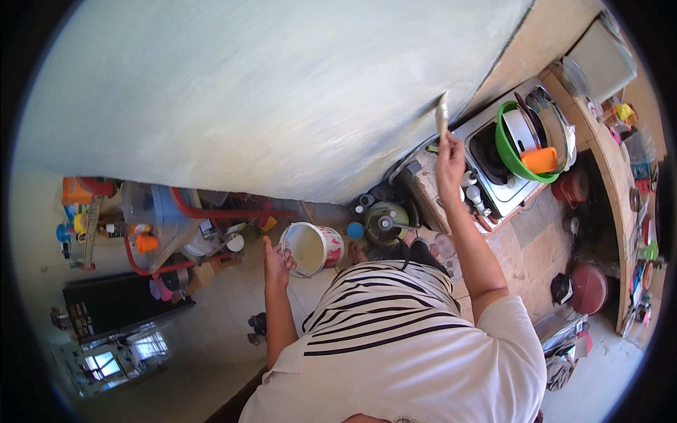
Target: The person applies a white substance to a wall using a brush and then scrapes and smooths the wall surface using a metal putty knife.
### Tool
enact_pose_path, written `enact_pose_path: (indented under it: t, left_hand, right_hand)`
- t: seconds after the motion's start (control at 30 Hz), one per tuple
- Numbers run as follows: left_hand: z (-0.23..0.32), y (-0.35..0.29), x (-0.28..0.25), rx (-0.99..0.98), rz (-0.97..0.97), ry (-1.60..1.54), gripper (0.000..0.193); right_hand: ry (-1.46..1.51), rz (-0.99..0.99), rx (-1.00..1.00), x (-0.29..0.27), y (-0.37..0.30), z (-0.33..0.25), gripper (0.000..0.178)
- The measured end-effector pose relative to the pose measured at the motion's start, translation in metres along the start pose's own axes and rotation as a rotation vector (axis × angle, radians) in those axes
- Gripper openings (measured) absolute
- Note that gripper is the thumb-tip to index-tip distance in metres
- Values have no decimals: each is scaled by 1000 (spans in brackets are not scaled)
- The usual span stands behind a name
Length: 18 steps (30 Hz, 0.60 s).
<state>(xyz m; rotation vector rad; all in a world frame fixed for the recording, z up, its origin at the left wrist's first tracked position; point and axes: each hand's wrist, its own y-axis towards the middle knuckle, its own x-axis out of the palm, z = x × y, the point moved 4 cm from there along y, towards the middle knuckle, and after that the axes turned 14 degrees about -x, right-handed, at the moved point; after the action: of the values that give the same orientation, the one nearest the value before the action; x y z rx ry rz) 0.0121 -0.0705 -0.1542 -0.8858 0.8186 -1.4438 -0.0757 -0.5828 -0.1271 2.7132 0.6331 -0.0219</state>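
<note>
My right hand (pixel 450 163) is closed around the handle of a paintbrush (pixel 442 118), raised to the right. The brush's bristles meet the pale, streaky painted wall (pixel 268 84), close to its dark corner line. Lower down on the left, my left hand (pixel 277 262) grips a white and red paint bucket (pixel 332 246) at its rim or wire handle; which of the two is hidden by the fingers. The bucket is tilted toward me, with whitish paint (pixel 306 248) visible inside.
A stove (pixel 518 194) beside my right arm carries a green basin (pixel 505 144) of dishes. Below the wall stand a green gas cylinder (pixel 386 220) and a blue cup (pixel 355 230). A red-framed rack (pixel 233 213) full of household items is at left. A cluttered counter (pixel 612 151) curves along the right.
</note>
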Motion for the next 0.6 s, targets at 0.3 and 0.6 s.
enact_pose_path:
  t: [0.3, 0.6]
  left_hand:
    - [-15, 1, -25, 5, -11, -51, 80]
    - [-23, 6, -35, 9, -2, -73, 79]
  right_hand:
    - [204, -624, 138, 86, -162, -73, 25]
    - [311, -1019, 38, 142, -197, -78, 25]
